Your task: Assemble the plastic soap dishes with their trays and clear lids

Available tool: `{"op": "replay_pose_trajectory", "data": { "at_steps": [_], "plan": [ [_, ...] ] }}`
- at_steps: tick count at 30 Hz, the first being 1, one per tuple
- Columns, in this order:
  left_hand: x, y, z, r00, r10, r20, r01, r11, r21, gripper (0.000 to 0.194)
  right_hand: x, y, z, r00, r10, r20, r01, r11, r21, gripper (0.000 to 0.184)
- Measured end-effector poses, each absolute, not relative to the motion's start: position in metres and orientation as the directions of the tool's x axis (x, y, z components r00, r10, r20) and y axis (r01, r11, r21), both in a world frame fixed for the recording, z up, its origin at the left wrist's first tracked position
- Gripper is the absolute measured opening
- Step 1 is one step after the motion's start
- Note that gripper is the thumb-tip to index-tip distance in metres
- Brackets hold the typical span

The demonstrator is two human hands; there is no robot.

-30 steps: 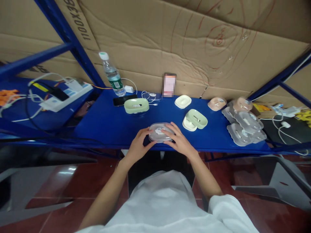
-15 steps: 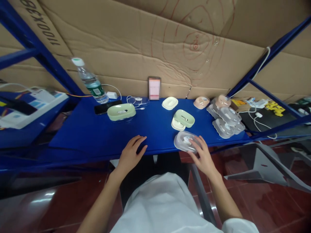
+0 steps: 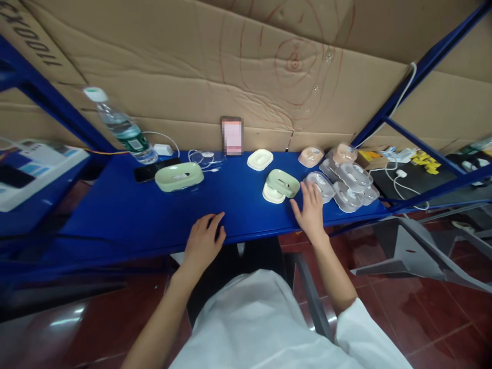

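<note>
My right hand [image 3: 309,211] lies with fingers stretched out between a green oval tray [image 3: 283,183] and a clear plastic case [image 3: 322,185]. Its fingertips are at the case's left edge; whether they touch it I cannot tell. The green tray rests tilted on a cream oval piece [image 3: 273,195]. My left hand [image 3: 204,238] hovers at the table's front edge, fingers apart and holding nothing. A larger green oval dish [image 3: 179,177] with a small white item in it stands beyond that hand. Further back lies another cream oval piece [image 3: 260,160].
Stacked clear cases [image 3: 351,182] and a pink piece [image 3: 311,157] occupy the right of the blue table [image 3: 230,205]. A water bottle [image 3: 125,133], a dark phone [image 3: 148,171] and a white cable [image 3: 203,158] are at the left. A lit phone [image 3: 232,136] leans against the cardboard.
The clear case has moved from the table's front edge back and right, beside the stacked cases. My right hand has gone forward with it and opened; the left hand barely moved. The view shifted slightly.
</note>
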State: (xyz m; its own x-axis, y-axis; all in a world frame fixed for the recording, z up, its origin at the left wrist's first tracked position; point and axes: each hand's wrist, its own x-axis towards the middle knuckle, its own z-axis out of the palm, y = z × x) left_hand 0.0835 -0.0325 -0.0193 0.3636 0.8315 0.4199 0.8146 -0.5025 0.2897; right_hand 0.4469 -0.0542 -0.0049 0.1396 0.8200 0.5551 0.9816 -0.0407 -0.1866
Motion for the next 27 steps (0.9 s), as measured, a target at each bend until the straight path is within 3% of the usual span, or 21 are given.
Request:
{"op": "replay_pose_trajectory", "data": {
  "at_steps": [3, 8, 14, 18, 24, 27],
  "plan": [
    [0.145, -0.032, -0.001, 0.431, 0.818, 0.381, 0.797, -0.543, 0.264, 0.046, 0.425, -0.039, -0.007, 0.088, 0.856, 0.509, 0.953, 0.076, -0.292, 0.056],
    [0.246, -0.021, 0.005, 0.568, 0.755, 0.328, 0.685, -0.654, 0.321, 0.054, 0.43, -0.024, -0.017, 0.189, 0.82, 0.54, 0.864, 0.122, -0.488, 0.04],
    [0.22, -0.012, -0.008, 0.54, 0.777, 0.323, 0.665, -0.63, 0.402, 0.036, 0.431, -0.033, -0.018, 0.257, 0.786, 0.562, 0.824, 0.126, -0.553, 0.046],
    [0.176, -0.009, -0.006, 0.521, 0.793, 0.315, 0.648, -0.608, 0.459, 0.027, 0.421, -0.039, -0.012, 0.047, 0.844, 0.534, 0.801, 0.288, -0.525, 0.04],
    [0.155, -0.004, -0.002, 0.482, 0.793, 0.372, 0.621, -0.609, 0.493, 0.06, 0.414, -0.039, -0.008, -0.25, 0.84, 0.482, 0.743, 0.486, -0.46, 0.036],
    [0.144, 0.005, -0.005, 0.545, 0.736, 0.401, 0.594, -0.677, 0.435, 0.049, 0.408, -0.037, -0.009, -0.355, 0.824, 0.442, 0.738, 0.537, -0.409, 0.036]
  ]
}}
